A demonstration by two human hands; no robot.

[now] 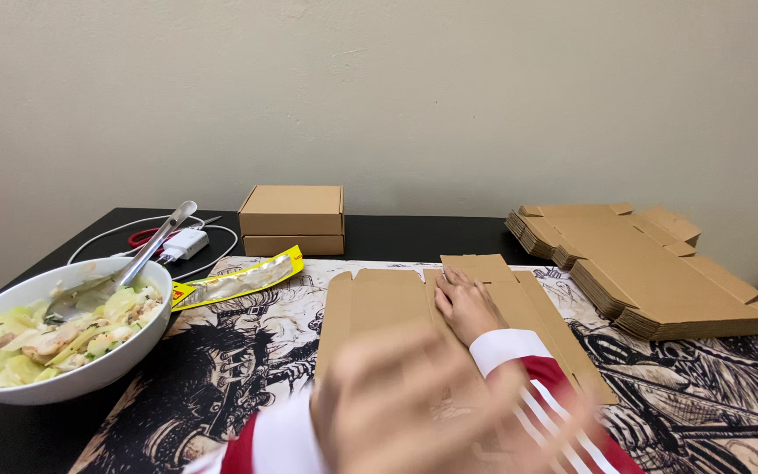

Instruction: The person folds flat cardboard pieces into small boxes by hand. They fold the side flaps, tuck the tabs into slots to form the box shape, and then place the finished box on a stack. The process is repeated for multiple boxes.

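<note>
The flat cardboard blank (379, 307) lay unfolded on the printed mat (221, 369) on the dark worktop (414, 235), its long axis running left to right, its tabs pointing toward the wall. The right hand (465, 303) pressed flat on it, grip released, fingers aimed away from the person. The left hand (396, 404) (a blur) hovered nearer; its grip I could not tell.

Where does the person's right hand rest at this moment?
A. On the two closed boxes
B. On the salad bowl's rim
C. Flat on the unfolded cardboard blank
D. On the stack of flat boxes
C: the right hand lies palm-down on the flat cardboard blank on the mat.
</note>
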